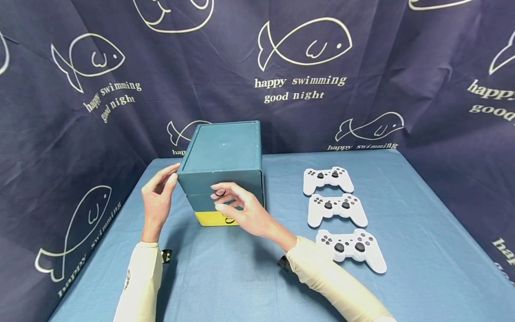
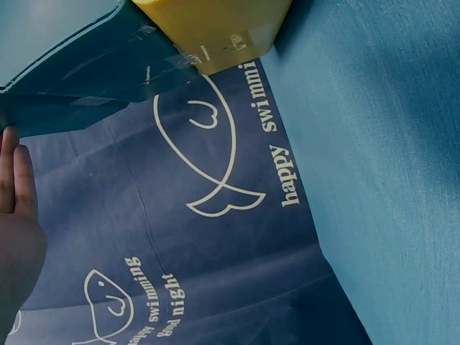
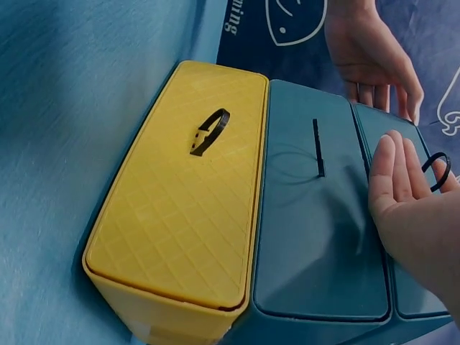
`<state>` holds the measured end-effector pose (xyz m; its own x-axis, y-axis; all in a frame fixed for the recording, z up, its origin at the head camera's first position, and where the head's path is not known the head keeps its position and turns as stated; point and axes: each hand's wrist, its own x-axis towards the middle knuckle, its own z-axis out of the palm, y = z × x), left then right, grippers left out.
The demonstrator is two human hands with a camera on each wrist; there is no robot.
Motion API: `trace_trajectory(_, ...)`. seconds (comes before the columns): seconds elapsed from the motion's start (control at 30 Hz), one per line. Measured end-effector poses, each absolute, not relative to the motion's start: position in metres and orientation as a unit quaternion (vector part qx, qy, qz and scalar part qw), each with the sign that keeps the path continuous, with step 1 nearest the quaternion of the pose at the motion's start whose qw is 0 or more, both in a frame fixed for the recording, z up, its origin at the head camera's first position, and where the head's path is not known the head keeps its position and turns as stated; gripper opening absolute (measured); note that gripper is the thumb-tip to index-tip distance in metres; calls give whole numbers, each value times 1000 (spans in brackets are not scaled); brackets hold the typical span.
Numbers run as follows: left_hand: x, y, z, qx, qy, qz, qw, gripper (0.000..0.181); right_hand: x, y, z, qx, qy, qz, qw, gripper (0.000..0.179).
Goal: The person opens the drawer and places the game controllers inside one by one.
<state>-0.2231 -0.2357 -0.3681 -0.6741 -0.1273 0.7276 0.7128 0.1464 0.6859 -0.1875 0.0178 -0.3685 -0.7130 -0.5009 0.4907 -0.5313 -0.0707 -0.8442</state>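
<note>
A small teal drawer box stands upright with two teal drawers above a yellow drawer. Each drawer front has a black loop handle; the middle drawer's loop hangs free. My right hand is at the front of the top drawer, a finger hooked at its black loop. The other fingers reach along the drawer front. My left hand rests its fingertips against the box's upper left front corner, fingers nearly straight along the side. The top drawer looks closed.
Three white game controllers lie in a column right of the box: the far one, the middle one and the near one. A blue cloth covers the table. Dark blue fish-print curtains hang behind and at both sides.
</note>
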Motion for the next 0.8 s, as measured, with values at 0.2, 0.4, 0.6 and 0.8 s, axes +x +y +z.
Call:
trace_trajectory(0.2,-223,-235,-367,-215,-681,-612,341,28,-190,15,-370,384,-668,638,8,42)
trace_trajectory(0.4,-223,-234,-366,-222,-671,-621,341,28,-190,15,-371,386,-658,647,2,42)
trace_trajectory(0.6,-222,-234,-366,-221,-669,-623,340,28,-190,16,-374,399,-655,642,7,44)
trace_trajectory(0.8,-222,-235,-366,-220,-676,-615,341,27,-190,18,-377,414,-651,636,13,47)
